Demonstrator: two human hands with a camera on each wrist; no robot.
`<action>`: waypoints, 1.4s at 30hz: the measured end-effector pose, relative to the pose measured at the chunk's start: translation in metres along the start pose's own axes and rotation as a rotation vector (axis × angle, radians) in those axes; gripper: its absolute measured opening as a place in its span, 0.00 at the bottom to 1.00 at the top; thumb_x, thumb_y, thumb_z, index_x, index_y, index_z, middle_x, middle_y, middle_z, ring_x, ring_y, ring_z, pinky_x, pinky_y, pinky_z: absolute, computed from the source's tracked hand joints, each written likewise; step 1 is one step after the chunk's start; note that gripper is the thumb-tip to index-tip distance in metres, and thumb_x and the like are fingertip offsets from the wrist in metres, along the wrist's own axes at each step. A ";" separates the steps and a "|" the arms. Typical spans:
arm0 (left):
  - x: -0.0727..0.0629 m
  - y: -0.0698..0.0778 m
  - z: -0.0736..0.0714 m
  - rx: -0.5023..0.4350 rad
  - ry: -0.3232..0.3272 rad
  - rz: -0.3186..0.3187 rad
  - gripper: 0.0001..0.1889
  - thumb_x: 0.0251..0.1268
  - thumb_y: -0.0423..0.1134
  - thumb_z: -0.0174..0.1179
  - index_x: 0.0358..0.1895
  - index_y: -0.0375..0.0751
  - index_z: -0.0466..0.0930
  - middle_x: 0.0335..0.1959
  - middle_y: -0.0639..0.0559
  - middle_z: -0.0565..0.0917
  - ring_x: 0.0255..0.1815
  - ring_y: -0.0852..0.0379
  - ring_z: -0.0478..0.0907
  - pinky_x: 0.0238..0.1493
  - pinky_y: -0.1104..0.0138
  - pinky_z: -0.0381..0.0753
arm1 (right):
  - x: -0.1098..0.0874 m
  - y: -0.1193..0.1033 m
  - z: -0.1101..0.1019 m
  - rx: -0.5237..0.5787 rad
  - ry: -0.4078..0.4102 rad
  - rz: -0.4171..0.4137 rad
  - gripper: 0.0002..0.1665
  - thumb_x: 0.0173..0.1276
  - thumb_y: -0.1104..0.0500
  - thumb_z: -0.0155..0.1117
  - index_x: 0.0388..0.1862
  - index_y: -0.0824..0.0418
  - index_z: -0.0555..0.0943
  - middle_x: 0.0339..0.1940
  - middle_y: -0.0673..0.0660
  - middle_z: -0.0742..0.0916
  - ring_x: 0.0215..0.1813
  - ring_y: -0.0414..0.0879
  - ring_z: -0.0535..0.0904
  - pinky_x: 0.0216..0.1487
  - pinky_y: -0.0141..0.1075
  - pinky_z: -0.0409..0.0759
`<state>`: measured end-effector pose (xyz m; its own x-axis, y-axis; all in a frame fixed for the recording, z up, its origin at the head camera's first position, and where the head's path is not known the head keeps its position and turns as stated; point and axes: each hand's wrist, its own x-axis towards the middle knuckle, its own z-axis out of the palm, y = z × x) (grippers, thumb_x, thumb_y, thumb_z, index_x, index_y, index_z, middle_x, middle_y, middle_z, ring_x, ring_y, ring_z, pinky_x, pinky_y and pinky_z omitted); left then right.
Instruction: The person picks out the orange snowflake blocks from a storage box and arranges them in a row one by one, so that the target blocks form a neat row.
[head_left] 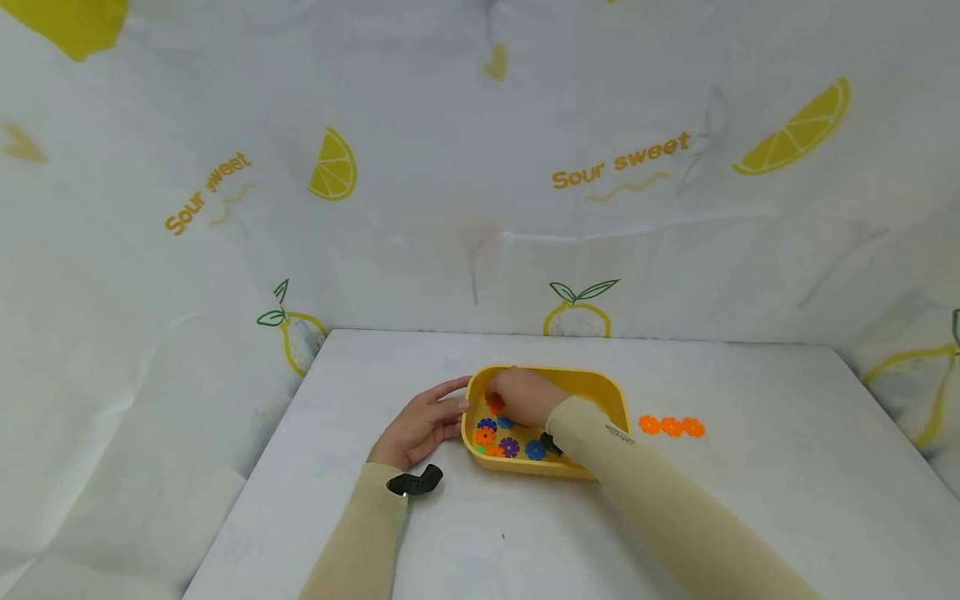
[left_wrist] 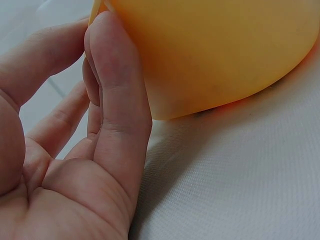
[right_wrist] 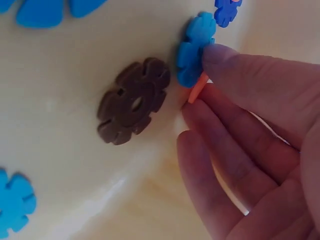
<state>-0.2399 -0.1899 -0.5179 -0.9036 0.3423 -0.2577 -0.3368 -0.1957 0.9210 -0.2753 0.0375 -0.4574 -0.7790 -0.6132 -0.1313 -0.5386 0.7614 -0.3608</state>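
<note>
A: Right hand, go
B: Right hand (head_left: 528, 398) is down inside the yellow tray (head_left: 525, 468), toward its left end; thumb and fingertips pinch an orange piece (right_wrist: 197, 89), seen nearly edge-on from the right wrist
A: Anything right by it?
B: Blue piece (right_wrist: 194, 56) just behind the thumb tip, can't tell if they touch; brown piece (right_wrist: 134, 101) near the fingertips, flat on the tray floor
A: Left hand?
B: Left hand (head_left: 422, 423) at the tray's left end, fingers fairly straight, slightly apart, tips touching the outside of the wall near the rim; no pinch that I can make out
A: More pieces in the tray?
B: Yep, flower-shaped: purple piece (head_left: 510, 447) near the front wall, second orange piece (head_left: 486, 436) to its left, others part hidden by the right arm
A: Outside it?
B: Row of three orange pieces (head_left: 672, 427) on the white table (head_left: 450, 550), just right of the tray; can't tell if they're joined
A: Background?
B: White backdrop (head_left: 450, 167) with lemon prints and "Sour sweet" lettering; beige sleeves (head_left: 660, 500) on both arms
</note>
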 end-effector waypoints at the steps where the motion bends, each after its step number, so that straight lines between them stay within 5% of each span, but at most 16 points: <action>1: 0.001 0.000 0.001 -0.005 -0.001 0.000 0.31 0.76 0.40 0.70 0.79 0.52 0.74 0.69 0.42 0.85 0.56 0.52 0.88 0.59 0.62 0.90 | 0.000 0.000 0.000 -0.009 -0.003 0.005 0.06 0.77 0.58 0.72 0.48 0.56 0.91 0.36 0.46 0.88 0.40 0.45 0.80 0.64 0.42 0.86; 11: 0.006 0.000 0.012 -0.021 -0.008 -0.019 0.32 0.75 0.39 0.70 0.79 0.51 0.74 0.66 0.43 0.87 0.56 0.52 0.88 0.59 0.62 0.90 | -0.009 0.008 -0.002 0.013 -0.048 0.070 0.08 0.72 0.61 0.76 0.49 0.57 0.90 0.34 0.47 0.86 0.39 0.45 0.79 0.60 0.41 0.86; 24: 0.004 -0.003 0.010 0.007 0.020 -0.018 0.32 0.74 0.40 0.71 0.79 0.52 0.74 0.70 0.40 0.84 0.59 0.51 0.87 0.59 0.60 0.90 | -0.045 0.017 -0.032 0.120 -0.083 0.060 0.11 0.72 0.60 0.76 0.52 0.60 0.91 0.49 0.53 0.88 0.51 0.48 0.79 0.65 0.46 0.85; 33: 0.000 -0.002 0.004 0.018 0.054 -0.023 0.34 0.71 0.42 0.74 0.78 0.53 0.75 0.71 0.43 0.83 0.59 0.50 0.87 0.61 0.60 0.90 | -0.077 0.044 -0.055 0.175 -0.011 0.073 0.17 0.71 0.61 0.76 0.58 0.62 0.89 0.52 0.53 0.90 0.48 0.45 0.81 0.58 0.42 0.87; 42: -0.002 -0.002 0.005 -0.005 0.048 -0.029 0.34 0.72 0.42 0.74 0.79 0.54 0.74 0.70 0.42 0.84 0.57 0.51 0.87 0.60 0.61 0.90 | -0.119 0.073 -0.064 0.315 0.145 0.127 0.19 0.72 0.60 0.75 0.61 0.60 0.89 0.52 0.52 0.90 0.49 0.45 0.83 0.56 0.40 0.88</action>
<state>-0.2357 -0.1856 -0.5178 -0.9051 0.3033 -0.2981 -0.3643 -0.1915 0.9114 -0.2427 0.1799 -0.4090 -0.8828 -0.4646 -0.0691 -0.3270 0.7135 -0.6197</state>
